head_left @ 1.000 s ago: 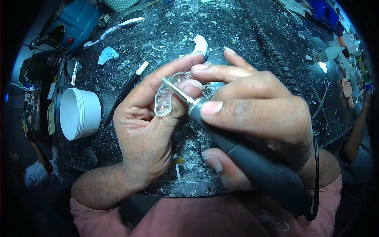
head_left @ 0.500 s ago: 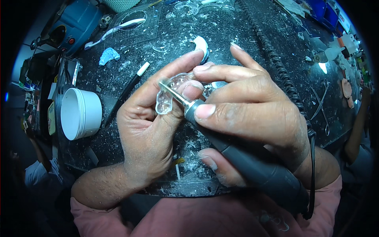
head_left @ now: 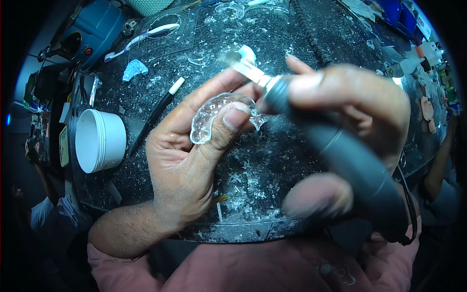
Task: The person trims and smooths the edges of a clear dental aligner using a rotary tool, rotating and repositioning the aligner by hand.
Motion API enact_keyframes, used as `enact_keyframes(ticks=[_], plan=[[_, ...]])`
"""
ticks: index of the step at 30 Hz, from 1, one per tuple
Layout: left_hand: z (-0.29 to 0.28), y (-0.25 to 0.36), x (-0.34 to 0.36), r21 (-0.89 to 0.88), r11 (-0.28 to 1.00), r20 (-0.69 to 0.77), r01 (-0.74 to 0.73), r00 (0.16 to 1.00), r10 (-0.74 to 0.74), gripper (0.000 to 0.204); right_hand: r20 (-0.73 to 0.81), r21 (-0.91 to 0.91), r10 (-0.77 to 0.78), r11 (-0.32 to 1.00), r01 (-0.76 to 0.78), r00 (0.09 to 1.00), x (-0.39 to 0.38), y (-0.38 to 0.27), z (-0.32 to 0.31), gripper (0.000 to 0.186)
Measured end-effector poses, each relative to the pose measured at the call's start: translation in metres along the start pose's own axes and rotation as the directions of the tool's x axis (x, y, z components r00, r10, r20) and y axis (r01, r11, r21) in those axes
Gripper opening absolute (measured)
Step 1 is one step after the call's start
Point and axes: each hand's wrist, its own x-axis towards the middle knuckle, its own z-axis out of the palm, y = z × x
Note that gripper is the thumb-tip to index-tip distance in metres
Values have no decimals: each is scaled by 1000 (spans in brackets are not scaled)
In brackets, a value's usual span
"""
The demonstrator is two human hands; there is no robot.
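Observation:
A clear, arch-shaped dental aligner (head_left: 206, 118) is pinched between the thumb and fingers of my left hand (head_left: 177, 155), its toothed edge turned up. My right hand (head_left: 362, 100), smeared by motion, is wrapped round a dark rotary handpiece (head_left: 348, 158). The handpiece's metal nose and blurred bit point up and left, above the aligner and apart from it. Just beyond my left fingertips lies a white and blue dental model (head_left: 247, 52), partly covered by the bit.
A white tub (head_left: 100, 141) stands at the left beside a black marker (head_left: 158, 114) with a white cap. Farther back lie a blue moulded piece (head_left: 134, 69), a toothbrush (head_left: 141, 37) and clear plastic scraps. A coiled cord (head_left: 311, 36) crosses the dusty dark table (head_left: 253, 194).
My right hand has swung right and up with the handpiece, lifting the bit off the aligner. My left hand keeps the aligner in nearly the same place, now more fully visible.

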Motion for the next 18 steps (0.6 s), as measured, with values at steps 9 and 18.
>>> enact_keyframes(ticks=[9, 18], plan=[[5, 8, 3, 123, 992, 53, 15, 998, -21, 46, 93, 505, 461, 742, -441, 882, -1, 1, -7, 30], [12, 40, 58, 455, 882, -52, -121, 985, 162, 15, -357, 354, 303, 919, -172, 884, 8, 45, -54, 28]])
